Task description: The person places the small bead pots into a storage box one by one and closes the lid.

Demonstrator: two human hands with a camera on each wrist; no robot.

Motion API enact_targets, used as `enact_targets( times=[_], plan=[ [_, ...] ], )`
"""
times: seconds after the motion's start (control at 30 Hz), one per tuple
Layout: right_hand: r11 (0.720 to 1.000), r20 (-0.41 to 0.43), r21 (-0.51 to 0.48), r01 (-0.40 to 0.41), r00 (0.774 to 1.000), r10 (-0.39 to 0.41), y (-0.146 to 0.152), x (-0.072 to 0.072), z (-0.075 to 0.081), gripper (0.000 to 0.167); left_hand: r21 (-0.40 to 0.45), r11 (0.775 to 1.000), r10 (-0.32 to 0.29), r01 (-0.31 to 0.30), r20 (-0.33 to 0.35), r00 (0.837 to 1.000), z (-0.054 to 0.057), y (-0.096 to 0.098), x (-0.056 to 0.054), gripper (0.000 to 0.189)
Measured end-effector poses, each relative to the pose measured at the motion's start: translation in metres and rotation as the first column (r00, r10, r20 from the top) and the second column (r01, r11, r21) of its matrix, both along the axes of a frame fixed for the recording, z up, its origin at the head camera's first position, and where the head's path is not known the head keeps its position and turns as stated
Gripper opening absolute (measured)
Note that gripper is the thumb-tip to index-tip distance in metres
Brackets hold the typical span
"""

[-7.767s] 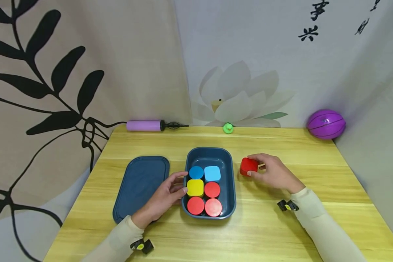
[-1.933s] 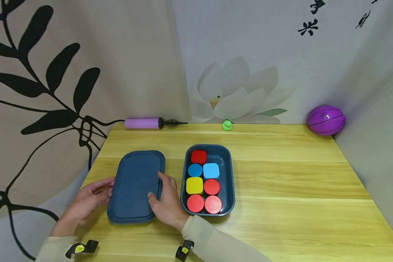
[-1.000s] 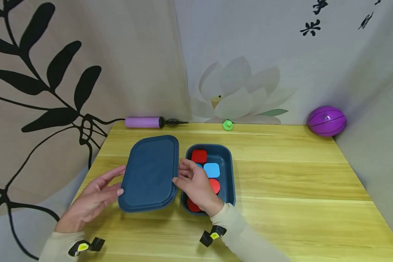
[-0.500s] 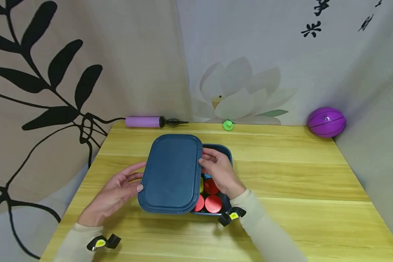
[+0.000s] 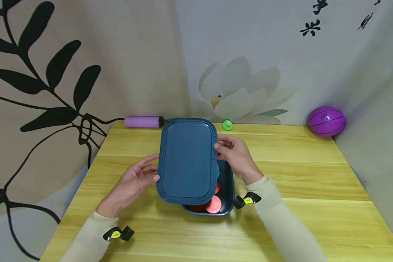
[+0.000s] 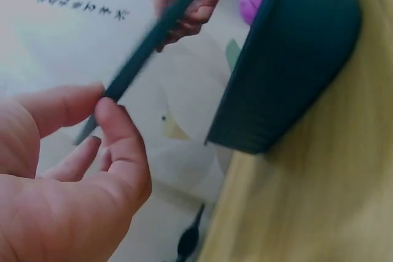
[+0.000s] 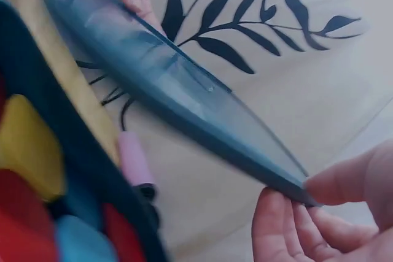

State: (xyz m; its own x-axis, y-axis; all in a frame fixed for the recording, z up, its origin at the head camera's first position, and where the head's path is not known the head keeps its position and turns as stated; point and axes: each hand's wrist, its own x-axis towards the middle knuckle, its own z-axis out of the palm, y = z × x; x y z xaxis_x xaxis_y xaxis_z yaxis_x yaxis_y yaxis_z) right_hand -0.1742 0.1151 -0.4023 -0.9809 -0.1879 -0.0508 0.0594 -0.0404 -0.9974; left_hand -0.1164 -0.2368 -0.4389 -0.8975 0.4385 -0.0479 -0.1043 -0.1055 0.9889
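A dark blue lid [image 5: 187,160] hangs in the air above a dark blue box [image 5: 228,185], covering much of it in the head view. My left hand [image 5: 131,183] pinches the lid's left edge between thumb and fingers. On the opposite edge, my right hand [image 5: 237,154] pinches it the same way. Red round blocks [image 5: 213,205] show past the lid's lower right corner. In the right wrist view the box holds a yellow block [image 7: 31,145], red ones and a light blue block [image 7: 85,240]. Seen from the left wrist, the lid [image 6: 144,50] is edge-on, apart from the box [image 6: 288,59].
The box stands on a wooden table [image 5: 301,171]. Along the back edge lie a purple hand pump [image 5: 142,122], a small green duck [image 5: 227,125] and a purple ball [image 5: 326,121]. A printed cloth wall [image 5: 137,62] rises behind them.
Earlier, my right hand held a red block, which then lay in the box. Both hands since took the lid off the table and carried it right and up, over the box.
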Motion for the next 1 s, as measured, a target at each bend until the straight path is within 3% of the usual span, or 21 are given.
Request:
enact_targets(
  times=[0.23,0.47,0.57,0.7,0.83,1.0],
  plan=[
    [0.988,-0.154,0.145,0.05,0.988,-0.028,0.02,0.006,0.033,0.044,-0.013,0.995,0.095,-0.095,-0.018,0.995,0.016,0.023,-0.014,0.046],
    [0.942,-0.335,0.313,0.123,0.942,-0.011,0.031,0.014,0.045,0.036,-0.069,0.98,0.187,-0.187,-0.011,0.982,0.023,0.035,-0.028,0.033],
    [0.942,-0.388,0.302,0.149,0.921,-0.022,0.033,0.018,0.046,0.025,-0.134,0.965,0.221,-0.225,-0.038,0.974,0.024,0.039,-0.031,0.031],
    [0.971,-0.403,0.216,0.105,0.915,-0.009,0.036,0.022,0.045,0.018,-0.166,0.953,0.242,-0.254,-0.092,0.966,0.025,0.043,-0.036,0.029],
    [0.984,-0.41,0.174,0.037,0.911,0.038,0.04,0.027,0.042,0.019,-0.14,0.952,0.26,-0.273,-0.105,0.96,0.027,0.047,-0.04,0.029],
    [0.983,-0.452,0.182,-0.004,0.888,0.087,0.047,0.031,0.034,0.025,-0.066,0.965,0.249,-0.252,-0.049,0.967,0.029,0.051,-0.043,0.035]
  ],
)
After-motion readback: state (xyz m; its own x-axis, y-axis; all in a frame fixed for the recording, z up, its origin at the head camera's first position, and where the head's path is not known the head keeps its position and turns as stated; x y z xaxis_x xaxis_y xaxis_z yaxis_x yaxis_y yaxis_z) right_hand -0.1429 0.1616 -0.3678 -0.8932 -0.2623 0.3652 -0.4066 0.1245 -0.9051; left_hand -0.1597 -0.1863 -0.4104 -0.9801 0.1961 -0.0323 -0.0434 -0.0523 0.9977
